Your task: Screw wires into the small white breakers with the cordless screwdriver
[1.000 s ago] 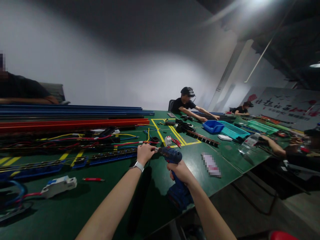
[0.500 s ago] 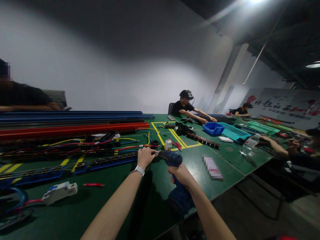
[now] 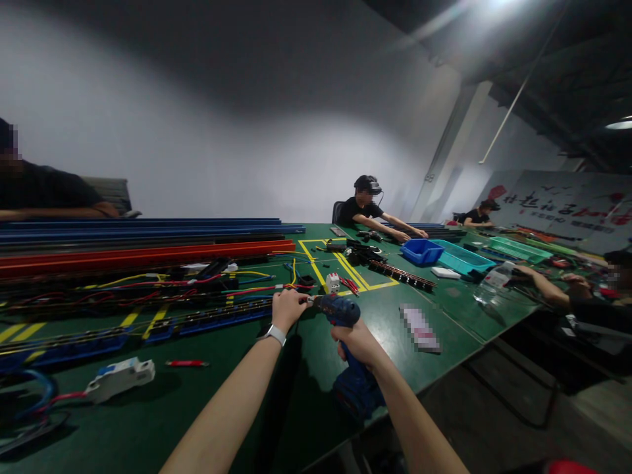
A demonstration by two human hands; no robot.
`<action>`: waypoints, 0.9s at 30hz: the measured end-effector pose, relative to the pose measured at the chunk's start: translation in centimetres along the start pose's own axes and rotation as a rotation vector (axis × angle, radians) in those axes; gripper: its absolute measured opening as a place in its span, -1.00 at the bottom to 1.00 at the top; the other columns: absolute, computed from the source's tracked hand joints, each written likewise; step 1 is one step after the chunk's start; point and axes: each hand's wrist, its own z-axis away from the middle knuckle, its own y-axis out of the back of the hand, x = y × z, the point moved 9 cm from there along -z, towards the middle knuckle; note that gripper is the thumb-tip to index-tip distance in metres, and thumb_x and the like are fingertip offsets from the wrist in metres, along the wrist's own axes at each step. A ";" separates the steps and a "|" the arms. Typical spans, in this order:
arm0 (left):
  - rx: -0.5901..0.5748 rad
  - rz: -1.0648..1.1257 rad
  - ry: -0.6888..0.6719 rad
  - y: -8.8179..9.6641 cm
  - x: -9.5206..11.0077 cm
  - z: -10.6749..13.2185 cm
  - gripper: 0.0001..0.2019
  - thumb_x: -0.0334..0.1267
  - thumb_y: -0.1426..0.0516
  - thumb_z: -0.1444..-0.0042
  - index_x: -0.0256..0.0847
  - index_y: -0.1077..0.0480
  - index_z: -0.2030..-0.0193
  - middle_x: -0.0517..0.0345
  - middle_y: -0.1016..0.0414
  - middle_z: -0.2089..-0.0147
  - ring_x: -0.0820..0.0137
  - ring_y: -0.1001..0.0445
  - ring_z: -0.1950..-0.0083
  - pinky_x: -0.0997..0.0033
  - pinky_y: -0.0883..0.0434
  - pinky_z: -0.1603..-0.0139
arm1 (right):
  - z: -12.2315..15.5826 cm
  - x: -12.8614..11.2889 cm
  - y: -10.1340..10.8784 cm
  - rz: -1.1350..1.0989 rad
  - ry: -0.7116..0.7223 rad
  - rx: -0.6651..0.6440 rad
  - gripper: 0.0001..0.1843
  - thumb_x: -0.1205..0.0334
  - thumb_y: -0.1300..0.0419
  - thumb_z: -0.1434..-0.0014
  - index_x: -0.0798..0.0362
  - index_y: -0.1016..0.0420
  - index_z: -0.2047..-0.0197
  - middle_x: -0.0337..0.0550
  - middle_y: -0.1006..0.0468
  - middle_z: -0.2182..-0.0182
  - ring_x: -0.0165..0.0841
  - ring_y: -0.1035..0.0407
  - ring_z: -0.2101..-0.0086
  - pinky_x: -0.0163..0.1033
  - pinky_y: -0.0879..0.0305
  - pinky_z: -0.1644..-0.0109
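Observation:
My right hand [image 3: 359, 342] is wrapped round the grip of a blue cordless drill [image 3: 340, 311], whose battery base [image 3: 359, 394] rests near the table's front edge. The drill's nose points left toward my left hand [image 3: 289, 307]. That hand is closed at the drill's tip, right at the end of a long blue terminal rail [image 3: 148, 326] on the green table [image 3: 237, 408]. What its fingers pinch is too small to make out. A silver watch band sits on my left wrist [image 3: 274, 334].
Red and blue channels [image 3: 138, 253] and loose coloured wires [image 3: 148, 283] lie at the left. A white circuit breaker [image 3: 118, 376] and a small red piece [image 3: 185, 363] lie near. Blue bin [image 3: 421, 251] and teal tray [image 3: 461, 260] stand at the right. Other people sit around the table.
The view has shifted slightly; both hands and the drill stay in the same spot at the rail's end.

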 end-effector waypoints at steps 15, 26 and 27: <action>0.010 -0.004 -0.012 -0.1 -0.1 -0.1 -0.66 0.18 -0.10 -0.05 0.18 -0.59 0.16 0.08 -0.58 0.20 0.18 -0.42 0.09 0.22 -0.16 0.08 | -0.1 0.0 -0.1 -0.010 0.035 -0.010 -0.79 0.35 -0.12 0.10 0.06 -0.32 0.30 -0.44 -0.25 0.72 -0.45 -0.23 0.75 -0.38 -0.10 0.69; -0.017 -0.005 -0.001 0.0 -0.1 -0.1 -0.65 0.19 -0.10 -0.06 0.18 -0.58 0.14 0.10 -0.58 0.17 0.19 -0.42 0.07 0.23 -0.16 0.06 | -0.5 0.4 0.0 -0.029 0.053 -0.027 -0.84 0.32 -0.11 0.10 0.06 -0.33 0.35 -0.41 -0.28 0.71 -0.44 -0.24 0.75 -0.37 -0.09 0.70; -0.019 -0.003 0.000 0.0 -0.1 -0.1 -0.64 0.19 -0.10 -0.06 0.17 -0.58 0.14 0.09 -0.58 0.16 0.19 -0.42 0.07 0.23 -0.16 0.06 | -0.4 0.4 -0.1 -0.028 0.047 -0.031 -0.85 0.32 -0.11 0.10 0.07 -0.34 0.35 -0.42 -0.27 0.71 -0.44 -0.24 0.75 -0.37 -0.10 0.69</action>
